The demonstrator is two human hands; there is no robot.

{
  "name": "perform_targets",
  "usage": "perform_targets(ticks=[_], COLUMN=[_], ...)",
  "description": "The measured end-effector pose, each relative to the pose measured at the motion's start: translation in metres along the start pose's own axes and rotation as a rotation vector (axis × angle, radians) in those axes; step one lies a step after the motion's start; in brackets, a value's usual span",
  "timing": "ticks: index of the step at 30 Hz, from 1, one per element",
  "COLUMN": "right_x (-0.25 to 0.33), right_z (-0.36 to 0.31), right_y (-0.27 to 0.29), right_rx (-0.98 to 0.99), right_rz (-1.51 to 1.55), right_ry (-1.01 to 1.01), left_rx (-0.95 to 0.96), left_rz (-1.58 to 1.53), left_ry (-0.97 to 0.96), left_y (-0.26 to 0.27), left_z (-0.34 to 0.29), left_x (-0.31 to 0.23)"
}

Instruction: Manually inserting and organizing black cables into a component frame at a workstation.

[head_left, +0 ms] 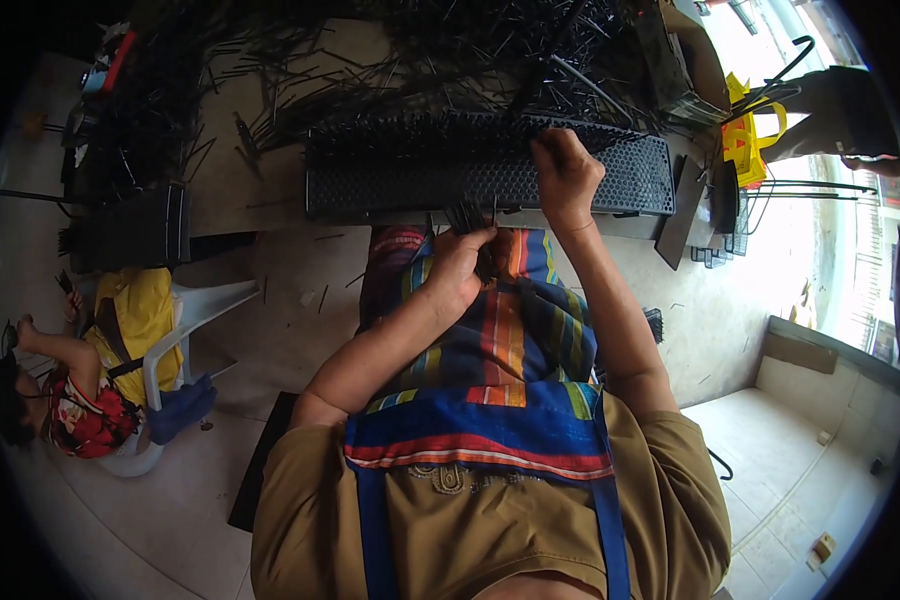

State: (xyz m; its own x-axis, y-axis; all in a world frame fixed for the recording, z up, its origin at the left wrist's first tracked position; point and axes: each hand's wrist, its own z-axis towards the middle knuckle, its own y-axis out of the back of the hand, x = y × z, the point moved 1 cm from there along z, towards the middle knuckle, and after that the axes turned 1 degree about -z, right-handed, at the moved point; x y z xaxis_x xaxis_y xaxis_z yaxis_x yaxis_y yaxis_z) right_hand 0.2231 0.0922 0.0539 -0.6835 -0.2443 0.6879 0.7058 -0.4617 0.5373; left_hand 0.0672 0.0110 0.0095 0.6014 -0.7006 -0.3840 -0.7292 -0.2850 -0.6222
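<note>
Across the table edge in front of me lies a long black perforated panel, its surface a grid of round holes. Dense thin black sticks stand up along its far and left part. My left hand, just below the panel's near edge, is closed around a small bundle of black sticks whose ends point up toward the panel. My right hand is over the right half of the panel with its fingers pinched together. What is between those fingertips is hidden or too small to make out.
Loose black sticks cover the back of the table. An open cardboard box and a yellow bag are at the right. On the left, another person sits on a white plastic chair. Scattered sticks lie on the floor.
</note>
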Motion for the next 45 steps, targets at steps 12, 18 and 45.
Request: perform_targets(ticks=[12, 18, 45], right_x=[0.012, 0.011, 0.029], right_z=[-0.013, -0.01, -0.044], right_y=[0.007, 0.006, -0.001], right_rx=[0.122, 0.149, 0.045], right_rz=[-0.134, -0.107, 0.421], right_ry=[0.072, 0.075, -0.342], left_rx=[0.129, 0.062, -0.08], left_rz=[-0.094, -0.064, 0.069], left_ry=[0.114, -0.007, -0.062], left_y=[0.007, 0.004, 0.035], left_z=[-0.006, -0.011, -0.014], left_x=[0.01, 0.009, 0.003])
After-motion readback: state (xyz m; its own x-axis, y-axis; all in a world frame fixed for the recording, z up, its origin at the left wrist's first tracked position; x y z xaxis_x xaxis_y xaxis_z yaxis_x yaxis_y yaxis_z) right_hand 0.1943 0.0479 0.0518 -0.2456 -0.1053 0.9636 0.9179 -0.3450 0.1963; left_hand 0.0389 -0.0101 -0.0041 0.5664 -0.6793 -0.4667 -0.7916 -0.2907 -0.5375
